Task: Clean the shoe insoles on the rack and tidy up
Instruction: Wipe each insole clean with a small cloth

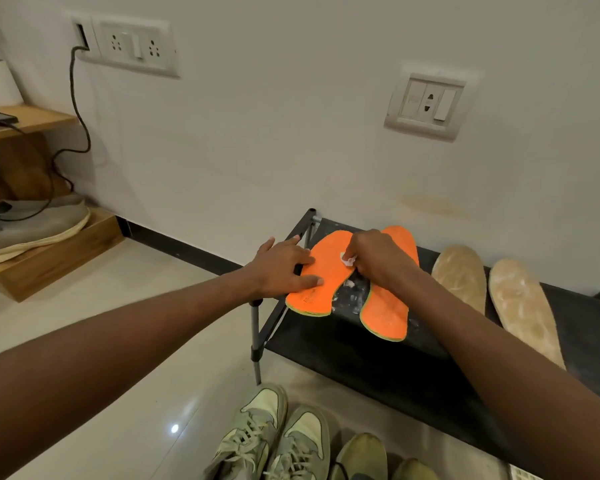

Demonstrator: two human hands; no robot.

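Orange insole (321,271) lies on the rack (361,348); flat left hand (284,271) should press it firm while right hand (378,259), grip pinching a white wipe (347,260), rubs gently.

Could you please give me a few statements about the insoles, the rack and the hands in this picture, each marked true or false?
1. The left hand lies flat on the left orange insole. True.
2. The right hand is empty. False: it pinches a small white wad.
3. Two beige insoles lie on the rack, right of the orange pair. True.
4. The sneakers stand on the rack's top. False: they stand on the floor in front.
5. White residue shows between the orange insoles. True.
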